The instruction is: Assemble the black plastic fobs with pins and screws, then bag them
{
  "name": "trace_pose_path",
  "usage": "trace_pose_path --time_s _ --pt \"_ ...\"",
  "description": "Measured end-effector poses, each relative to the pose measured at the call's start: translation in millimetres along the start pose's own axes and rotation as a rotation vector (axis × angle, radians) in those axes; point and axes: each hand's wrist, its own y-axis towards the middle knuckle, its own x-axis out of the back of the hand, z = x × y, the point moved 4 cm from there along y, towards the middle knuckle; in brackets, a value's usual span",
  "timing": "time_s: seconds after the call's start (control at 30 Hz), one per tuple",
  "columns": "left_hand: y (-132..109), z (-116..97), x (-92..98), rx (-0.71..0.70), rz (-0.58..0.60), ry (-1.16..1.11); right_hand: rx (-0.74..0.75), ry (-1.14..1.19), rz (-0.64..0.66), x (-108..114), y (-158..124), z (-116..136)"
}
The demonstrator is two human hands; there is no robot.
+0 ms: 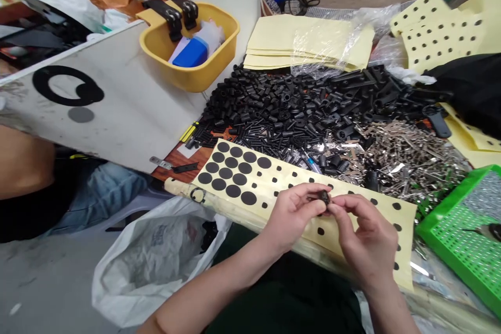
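Note:
My left hand (291, 214) holds a small dark part (324, 198) between thumb and fingers, above a yellow sheet (277, 186) with black round dots. From the other side, my right hand (366, 229) pinches at the same part with thumb and forefinger. The part's details are too small to tell. Large black discs (226, 173) cover the sheet's left end, and smaller dark dots run along the rest. Behind the sheet lies a heap of black plastic pieces (285, 99), with a pile of thin metal pieces (407, 162) to its right.
A yellow bin (188, 75) hangs on the white partition (129, 109). At the right edge sits a green perforated tray (454, 219). An open white bag (113, 276) stands below on the left. Yellow sheets (282, 36) are stacked at the back. Another person's jeans (102, 193) show at left.

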Motion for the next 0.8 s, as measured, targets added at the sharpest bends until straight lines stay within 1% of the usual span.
trace_pose_path --time_s 0.13,0.2,0.3,0.33,0.37,0.43,0.5,0.57,0.6,0.63,0.67,0.77,0.8 --pt "-2.5 -1.2 -3.0 -0.027 0.032 0.028 -0.194 0.120 0.009 0.0 -8.4 -9.0" --pt "-5.5 -5.3 -3.7 -0.124 0.022 0.151 -0.254 0.157 -0.009 0.2 -12.1 -11.4" --pt "-13.0 -16.0 -7.1 -0.386 0.019 0.447 -0.232 0.152 -0.046 0.9 -14.5 -11.4" --pt "-15.1 -18.4 -8.3 -0.443 0.024 0.510 -0.201 0.142 -0.054 1.0 -14.5 -10.8" --pt "-16.2 -19.7 -8.9 -0.461 0.025 0.536 -0.168 0.134 -0.058 1.0 -14.2 -10.0" --pt "-15.6 -19.6 -7.7 -0.404 0.010 0.502 -0.111 0.120 -0.057 1.2 -12.8 -8.0" --pt "-13.1 -16.8 -6.1 -0.290 0.001 0.401 -0.066 0.102 -0.051 2.3 -10.6 -5.0" --pt "-10.8 -12.7 -6.3 -0.179 0.026 0.286 -0.021 0.068 -0.050 4.2 -8.0 -0.5" --pt "-10.3 -11.2 -6.7 -0.149 0.037 0.259 0.004 0.040 -0.056 5.2 -6.7 2.1" --pt "-10.2 -10.9 -7.0 -0.150 0.039 0.269 0.033 0.009 -0.065 6.2 -5.5 4.8" --pt "-10.6 -12.0 -7.3 -0.185 0.032 0.313 0.061 -0.023 -0.075 6.9 -4.5 7.1" --pt "-14.2 -19.1 -9.3 -0.381 0.006 0.489 0.102 -0.054 -0.088 6.8 -2.6 9.8" --pt "-14.9 -20.0 -10.0 -0.405 0.011 0.500 0.095 -0.032 -0.088 6.3 -2.2 9.2"
